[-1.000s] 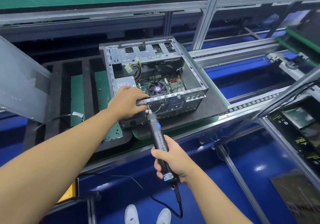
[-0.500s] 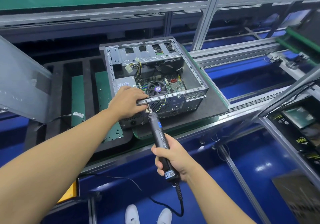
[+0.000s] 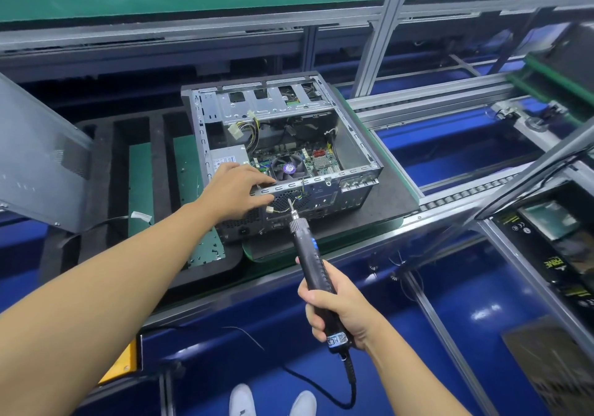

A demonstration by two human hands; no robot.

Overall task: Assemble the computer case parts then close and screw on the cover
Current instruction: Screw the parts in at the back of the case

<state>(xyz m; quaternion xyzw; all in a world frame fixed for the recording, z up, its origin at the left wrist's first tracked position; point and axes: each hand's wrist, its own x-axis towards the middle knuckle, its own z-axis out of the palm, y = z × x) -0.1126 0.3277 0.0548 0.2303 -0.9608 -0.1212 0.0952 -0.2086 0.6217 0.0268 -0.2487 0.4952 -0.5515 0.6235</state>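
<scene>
An open grey computer case (image 3: 355, 145) lies on a black pallet (image 3: 389, 203), showing its motherboard, CPU fan (image 3: 288, 168) and power supply. My left hand (image 3: 233, 193) rests on the case's near top rail, fingers stretched along it and thumb below. My right hand (image 3: 337, 309) grips a black corded electric screwdriver (image 3: 308, 255), whose tip points at the rear panel beside the fan grille (image 3: 286, 198). The grey side cover (image 3: 41, 158) stands tilted at the far left, off the case.
A black foam tray (image 3: 103, 190) left of the case holds green boards (image 3: 141, 184). A conveyor rail (image 3: 450, 203) runs along the pallet's front and right. Product boxes (image 3: 546, 238) sit in a rack at the right. An aluminium post (image 3: 376, 39) rises behind the case.
The screwdriver tip has moved a little to the right, from the rail's corner under my left hand to the fan grille. My left hand's fingers have straightened along the rail.
</scene>
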